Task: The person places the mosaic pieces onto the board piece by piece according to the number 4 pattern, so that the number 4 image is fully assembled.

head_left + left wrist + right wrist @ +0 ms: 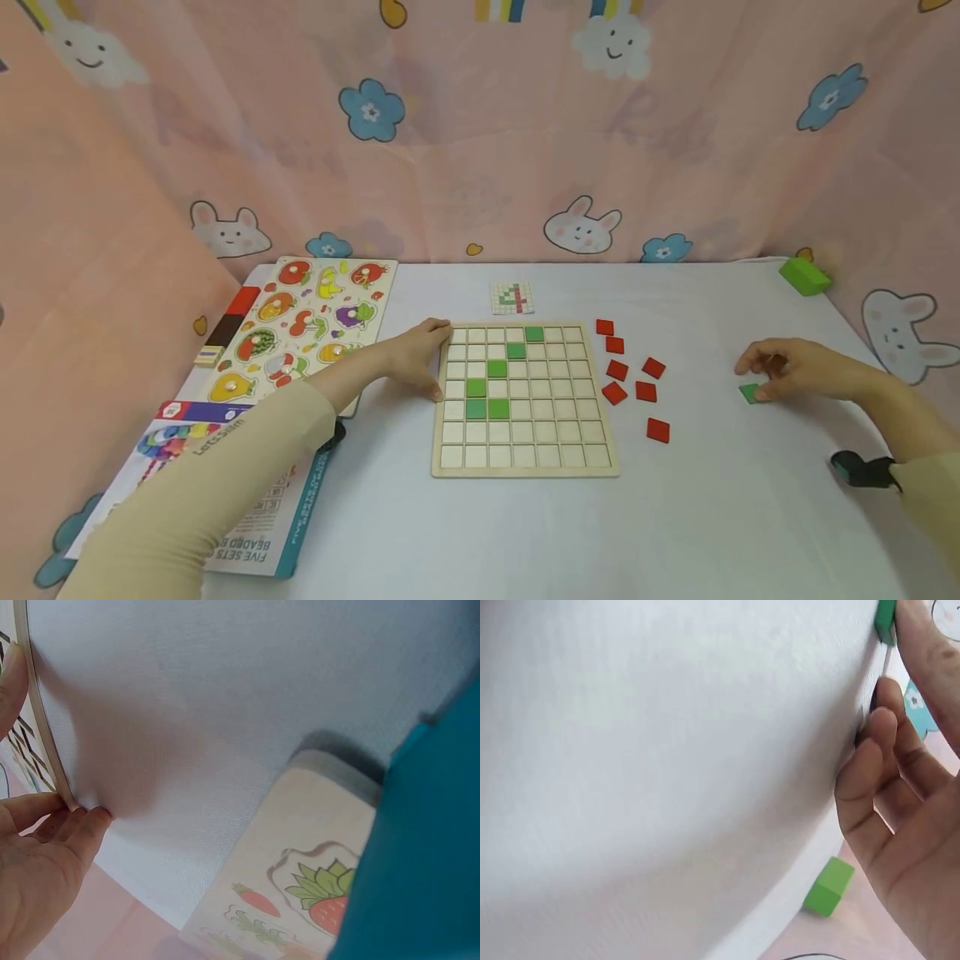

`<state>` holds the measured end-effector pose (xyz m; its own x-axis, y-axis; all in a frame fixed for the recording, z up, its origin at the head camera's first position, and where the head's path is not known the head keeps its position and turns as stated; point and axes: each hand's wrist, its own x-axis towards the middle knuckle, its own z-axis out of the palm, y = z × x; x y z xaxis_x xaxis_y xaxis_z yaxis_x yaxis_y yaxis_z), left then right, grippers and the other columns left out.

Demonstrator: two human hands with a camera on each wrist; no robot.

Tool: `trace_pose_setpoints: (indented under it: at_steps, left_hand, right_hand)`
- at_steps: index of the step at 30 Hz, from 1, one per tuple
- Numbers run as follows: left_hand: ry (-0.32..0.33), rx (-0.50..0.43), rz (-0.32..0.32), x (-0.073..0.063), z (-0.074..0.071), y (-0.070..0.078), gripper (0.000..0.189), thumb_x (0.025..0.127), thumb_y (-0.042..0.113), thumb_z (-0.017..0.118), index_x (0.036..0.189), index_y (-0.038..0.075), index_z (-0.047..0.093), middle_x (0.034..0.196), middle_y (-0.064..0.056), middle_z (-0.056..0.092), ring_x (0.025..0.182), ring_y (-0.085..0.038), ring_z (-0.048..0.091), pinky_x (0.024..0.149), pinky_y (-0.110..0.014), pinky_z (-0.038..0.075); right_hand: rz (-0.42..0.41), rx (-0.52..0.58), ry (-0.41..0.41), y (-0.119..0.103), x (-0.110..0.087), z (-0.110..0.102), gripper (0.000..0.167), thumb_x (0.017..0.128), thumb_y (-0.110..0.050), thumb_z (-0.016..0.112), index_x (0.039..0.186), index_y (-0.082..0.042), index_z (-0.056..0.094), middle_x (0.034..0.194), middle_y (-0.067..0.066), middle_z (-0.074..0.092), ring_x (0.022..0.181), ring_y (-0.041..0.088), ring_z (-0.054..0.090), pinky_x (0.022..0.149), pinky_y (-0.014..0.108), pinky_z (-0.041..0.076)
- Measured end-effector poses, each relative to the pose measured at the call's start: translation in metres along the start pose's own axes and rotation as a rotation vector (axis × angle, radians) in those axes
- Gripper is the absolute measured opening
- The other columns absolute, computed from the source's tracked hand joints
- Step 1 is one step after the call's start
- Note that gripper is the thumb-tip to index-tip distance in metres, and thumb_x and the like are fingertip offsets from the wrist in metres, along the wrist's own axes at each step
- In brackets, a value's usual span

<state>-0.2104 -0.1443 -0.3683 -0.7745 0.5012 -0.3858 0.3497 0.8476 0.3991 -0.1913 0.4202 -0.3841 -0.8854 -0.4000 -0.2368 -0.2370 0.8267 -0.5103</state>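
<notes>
A person's left arm reaches forward across the white table (697,525), the left hand (412,357) with thumb and fingers spread apart along the near-upright left edge of a wooden grid board (547,432). The right hand (806,372) comes in low from the right, its thumb touching a green tile (747,392) at the tabletop, its fingers loosely bent and apart from the thumb. Scattered red tiles (646,392) lie between that hand and the board.

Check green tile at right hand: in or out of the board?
Out: the green tile is at the right hand, well apart from the board.
</notes>
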Motion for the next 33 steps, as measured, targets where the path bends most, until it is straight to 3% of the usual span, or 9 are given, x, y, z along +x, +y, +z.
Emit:
trace_pose_setpoints:
  at_steps: [5,11,19,23,26,29,33]
  left_hand:
    - [0.005,-0.001,0.001,0.0,0.001,0.0,0.111,0.072,0.027,0.088,0.155,-0.005,0.021,0.165,-0.023,0.012,0.153,-0.04,0.019,0.127,-0.047,0.024]
    - [0.01,0.0,0.001,0.0,0.002,-0.001,0.11,0.072,0.027,0.088,0.154,-0.004,0.021,0.165,-0.024,0.013,0.153,-0.04,0.019,0.126,-0.047,0.024]
    - [0.004,-0.002,0.001,-0.001,0.001,0.0,0.108,0.074,0.026,0.086,0.155,-0.004,0.021,0.165,-0.023,0.012,0.153,-0.04,0.019,0.127,-0.047,0.023]
    - [0.003,-0.004,-0.006,-0.001,0.001,0.001,0.109,0.074,0.026,0.087,0.155,-0.003,0.02,0.165,-0.022,0.012,0.154,-0.039,0.018,0.127,-0.046,0.023]
    - [0.003,-0.006,-0.009,-0.001,0.001,0.001,0.11,0.074,0.027,0.087,0.155,-0.003,0.02,0.165,-0.021,0.012,0.154,-0.039,0.018,0.127,-0.046,0.023]
    - [0.001,-0.001,-0.005,-0.002,0.001,0.002,0.11,0.073,0.027,0.087,0.155,-0.003,0.02,0.165,-0.022,0.012,0.153,-0.04,0.018,0.127,-0.046,0.022]
    - [0.003,0.01,-0.001,-0.003,-0.001,0.003,0.11,0.073,0.026,0.087,0.155,-0.005,0.02,0.165,-0.023,0.012,0.153,-0.04,0.019,0.127,-0.047,0.022]
  right_hand:
    - [0.054,-0.094,0.081,-0.006,0.007,0.004,0.019,0.089,-0.027,0.073,0.101,-0.013,0.068,0.092,-0.004,0.063,0.076,-0.002,0.047,0.064,0.017,0.044]
    - [0.061,-0.107,0.08,-0.016,0.012,0.004,0.017,0.093,-0.026,0.068,0.097,-0.01,0.064,0.088,-0.003,0.061,0.074,-0.003,0.046,0.063,0.016,0.043]
    - [0.063,-0.093,0.028,-0.025,0.018,0.001,0.033,0.08,-0.03,0.081,0.102,-0.01,0.066,0.095,0.0,0.064,0.08,-0.002,0.05,0.07,0.015,0.049]
    - [0.08,-0.099,0.038,-0.033,0.029,0.003,0.027,0.082,-0.028,0.079,0.097,-0.01,0.067,0.087,0.0,0.06,0.078,0.002,0.048,0.066,0.017,0.045]
    - [0.088,-0.065,0.083,-0.052,0.04,0.008,0.022,0.085,-0.027,0.077,0.096,-0.011,0.068,0.087,0.002,0.062,0.082,0.009,0.05,0.065,0.017,0.045]
    - [0.069,0.007,0.124,-0.086,0.052,0.021,0.02,0.088,-0.027,0.074,0.1,-0.012,0.07,0.094,0.004,0.067,0.089,0.017,0.055,0.068,0.017,0.051]
    - [-0.017,0.085,0.098,-0.14,0.071,0.043,0.018,0.086,-0.027,0.076,0.1,-0.016,0.073,0.096,0.002,0.071,0.089,0.02,0.059,0.069,0.02,0.053]
